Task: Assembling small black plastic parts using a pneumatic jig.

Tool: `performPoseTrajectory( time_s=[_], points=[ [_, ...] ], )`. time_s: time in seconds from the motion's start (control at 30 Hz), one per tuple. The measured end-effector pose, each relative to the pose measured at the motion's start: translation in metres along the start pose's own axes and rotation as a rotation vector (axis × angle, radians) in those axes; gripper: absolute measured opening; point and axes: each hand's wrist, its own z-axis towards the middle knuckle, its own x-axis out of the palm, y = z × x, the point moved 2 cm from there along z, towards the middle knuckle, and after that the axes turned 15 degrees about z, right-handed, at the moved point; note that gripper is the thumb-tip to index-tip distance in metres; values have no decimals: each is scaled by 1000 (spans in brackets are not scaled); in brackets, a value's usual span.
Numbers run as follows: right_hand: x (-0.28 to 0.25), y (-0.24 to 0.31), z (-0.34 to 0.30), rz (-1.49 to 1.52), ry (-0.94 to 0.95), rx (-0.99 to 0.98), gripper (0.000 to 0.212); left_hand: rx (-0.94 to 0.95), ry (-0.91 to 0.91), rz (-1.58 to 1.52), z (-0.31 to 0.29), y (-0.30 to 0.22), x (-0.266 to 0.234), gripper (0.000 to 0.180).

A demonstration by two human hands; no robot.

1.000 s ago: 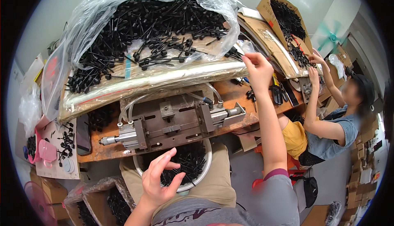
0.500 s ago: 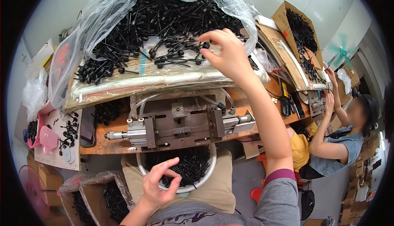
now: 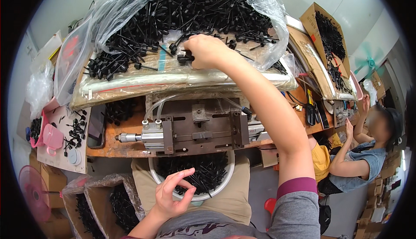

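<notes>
My right hand [image 3: 206,51] reaches over the bag-lined tray [image 3: 143,83], its fingers curled round a small bunch of black plastic parts [image 3: 185,58] with thin stems. How many it holds is hidden. A large heap of the same parts [image 3: 182,13] lies just beyond that hand. Low in front of me my left hand [image 3: 173,194] hovers over the near rim of a white round basket [image 3: 230,169], thumb and fingers apart with nothing visible between them. Loose black parts [image 3: 203,174] fill the basket, which rests between my legs.
A metal clamping fixture [image 3: 201,135] with air cylinders and clear hoses stands between tray and basket. At left are a pink cup [image 3: 53,137], a phone [image 3: 96,128] and boxes of black parts [image 3: 123,206]. A co-worker [image 3: 359,152] sits at right, beside another parts box [image 3: 331,35].
My right hand has moved left across the tray and closed on several black parts there. My left hand stays near the basket. The view has shifted slightly.
</notes>
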Motion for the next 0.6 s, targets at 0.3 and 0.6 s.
performPoseTrajectory(
  time_s=[0.3,0.6],
  points=[
    [-11,-6,-18,15,3,-75,28,81,130,-37,4,-6,-1,79],
    [-42,-28,-33,462,-350,-106,24,54,66,-33,0,-5,0,69]
  ],
)
